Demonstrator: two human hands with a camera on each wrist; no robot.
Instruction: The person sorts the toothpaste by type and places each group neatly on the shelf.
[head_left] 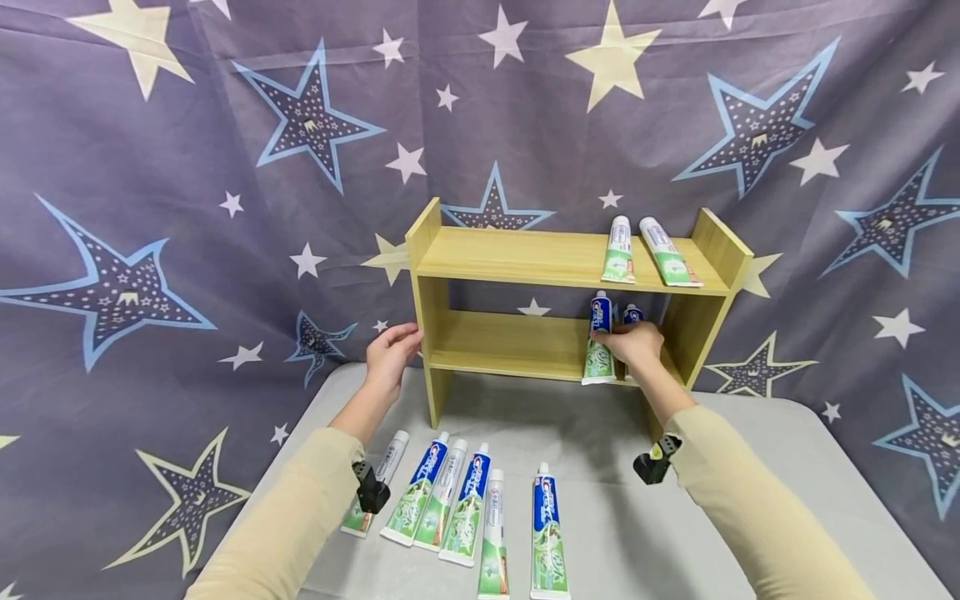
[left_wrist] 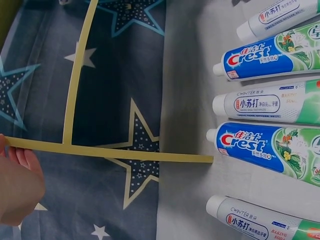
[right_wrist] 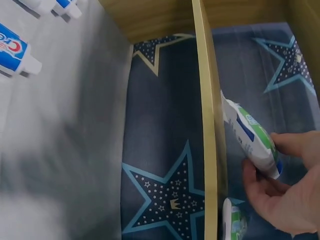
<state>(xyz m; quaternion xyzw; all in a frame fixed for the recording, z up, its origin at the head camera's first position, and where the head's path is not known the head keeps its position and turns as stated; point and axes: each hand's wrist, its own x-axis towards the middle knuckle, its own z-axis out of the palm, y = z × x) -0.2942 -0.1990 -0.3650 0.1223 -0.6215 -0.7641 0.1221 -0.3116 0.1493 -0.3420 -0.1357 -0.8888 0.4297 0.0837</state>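
My right hand (head_left: pixel 636 343) pinches a blue, white and green Crest toothpaste tube (head_left: pixel 598 367), cap up and tilted, at the front of the lower shelf. In the right wrist view, the thumb and fingers lie on either side of this tube (right_wrist: pixel 252 137). Another blue-capped tube (head_left: pixel 632 315) leans just right of it, partly hidden by the hand. My left hand (head_left: pixel 390 354) holds the left side panel of the wooden shelf (head_left: pixel 495 342) at its front edge; in the left wrist view, the hand (left_wrist: pixel 20 187) is cut off by the frame edge.
Two white-and-green tubes (head_left: pixel 618 250) lean on the upper shelf at the right. Several toothpaste tubes lie on the grey table in front of the shelf, including a Crest tube (head_left: pixel 550 533) and a white tube (head_left: pixel 493 533). A starry curtain (head_left: pixel 480 100) hangs close behind.
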